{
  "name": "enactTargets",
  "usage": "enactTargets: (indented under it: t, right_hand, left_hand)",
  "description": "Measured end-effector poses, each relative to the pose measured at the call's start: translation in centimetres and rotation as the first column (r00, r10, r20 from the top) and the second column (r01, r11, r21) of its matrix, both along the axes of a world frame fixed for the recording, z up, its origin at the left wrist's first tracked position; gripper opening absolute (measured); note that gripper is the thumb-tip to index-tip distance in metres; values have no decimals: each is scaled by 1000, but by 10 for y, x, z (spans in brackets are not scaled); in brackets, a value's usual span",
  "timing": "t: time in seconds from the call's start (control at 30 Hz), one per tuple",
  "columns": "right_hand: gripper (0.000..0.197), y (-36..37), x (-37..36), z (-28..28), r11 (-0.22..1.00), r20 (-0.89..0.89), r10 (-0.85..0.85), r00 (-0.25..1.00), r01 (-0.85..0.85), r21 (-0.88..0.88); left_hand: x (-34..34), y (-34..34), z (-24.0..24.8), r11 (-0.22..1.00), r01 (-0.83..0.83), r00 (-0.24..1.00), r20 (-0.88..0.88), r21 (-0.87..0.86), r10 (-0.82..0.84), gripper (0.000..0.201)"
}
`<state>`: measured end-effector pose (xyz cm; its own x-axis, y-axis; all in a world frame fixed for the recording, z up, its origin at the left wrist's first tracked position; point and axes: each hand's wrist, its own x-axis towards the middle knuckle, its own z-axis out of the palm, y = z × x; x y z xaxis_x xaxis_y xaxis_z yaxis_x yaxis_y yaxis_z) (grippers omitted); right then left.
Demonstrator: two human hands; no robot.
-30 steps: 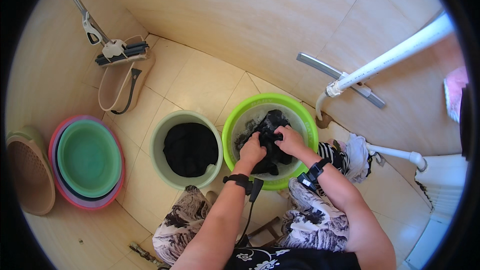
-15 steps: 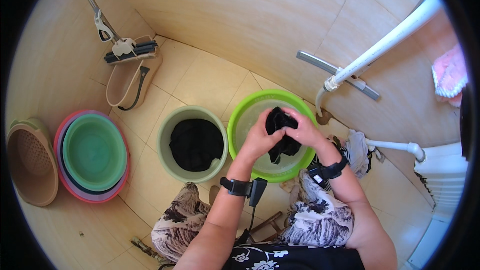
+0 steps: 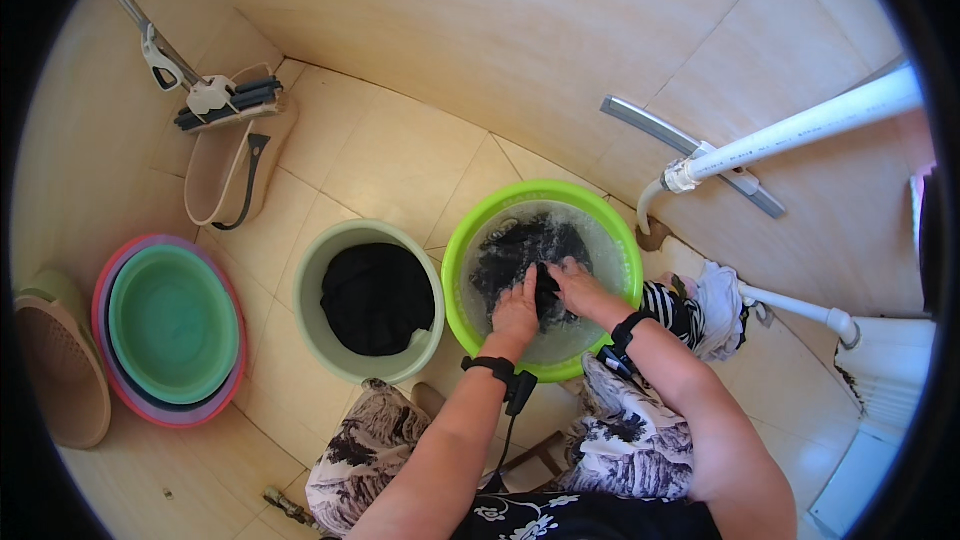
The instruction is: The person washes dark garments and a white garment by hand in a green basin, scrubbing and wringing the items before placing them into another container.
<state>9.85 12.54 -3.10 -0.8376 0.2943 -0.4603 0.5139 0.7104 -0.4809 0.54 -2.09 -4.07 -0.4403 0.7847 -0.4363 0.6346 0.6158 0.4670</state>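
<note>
Underfoot, a cream tiled floor (image 3: 370, 150). Close to its left edge, a stack of basins (image 3: 175, 310), teal innermost. Toward the far edge, right of centre, a lime basin (image 3: 453, 280) holding cloudy, sudsy water (image 3: 603, 250). Just left of that, a pale green pail (image 3: 312, 335) with a black garment (image 3: 375, 300) bunched inside. At the floor's far left corner, a mop bucket (image 3: 272, 160) with a mop (image 3: 225, 105) over it. Just right of the lime basin, a clothes pile (image 3: 715, 310), striped and white.

Inside the lime basin, the black cloth (image 3: 530, 245), soaked, spread and partly under water. On its near part, the left hand (image 3: 517, 308), fingers nearly straight and close together; just beside, the right hand (image 3: 580, 290), fingers reaching down, a dark fold between the two. Impossible to tell a pinch from a plain press in either.

As for progress, by judgement: wetting done, handling seemingly midway, cloth not yet out of the water. Black garment and clothes pile apart from both hands; no telling finished from waiting.
</note>
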Motion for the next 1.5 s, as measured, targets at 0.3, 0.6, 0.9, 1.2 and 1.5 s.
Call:
enactTargets:
  t: [0.3,0.6,0.9,1.2,1.5]
  right_hand:
    - [49,12,-8,-5,965,164,16,986,-59,257]
    - [35,12,-12,110,984,-248,-172,953,156,-82]
    - [39,-2,-9,285,926,-449,-241,860,66,-371]
    - [61,-79,-2,377,590,-502,-673,543,-14,-807]
    - [61,-71,-8,353,556,-526,-619,584,-147,-818]
  left_hand:
    - [-14,17,-5,998,46,998,-35,-38,-48,70]
    - [-48,-10,111,979,-66,992,-90,193,84,51]
    - [-46,-26,279,784,-272,945,310,557,108,48]
    - [-33,-44,347,489,-357,901,431,796,-45,77]
    - [-42,-46,345,431,-537,798,603,725,-21,71]
